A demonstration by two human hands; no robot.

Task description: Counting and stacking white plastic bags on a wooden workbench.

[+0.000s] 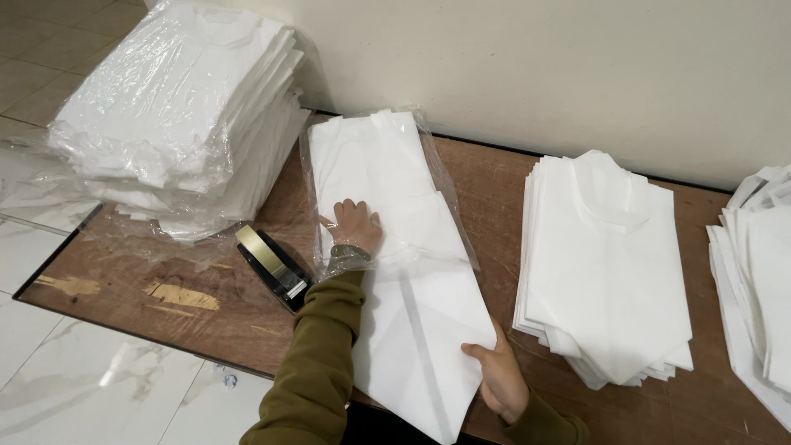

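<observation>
Bagging was under way at frame centre: your left hand (357, 226) lay flat inside the plastic sleeve (387, 194), your right hand (498, 377) gripped the folded white cloth (416, 330), likely needing pushing deeper.

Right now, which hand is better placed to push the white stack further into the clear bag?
Probably the right hand: it grips the white stack's exposed near end, outside the clear bag. The left hand lies flat on the bag, pinning it.

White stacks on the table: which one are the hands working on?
The middle stack, half inside a clear bag. The left hand presses on it, the right hand grips its near edge. The other stacks lie untouched.
</observation>
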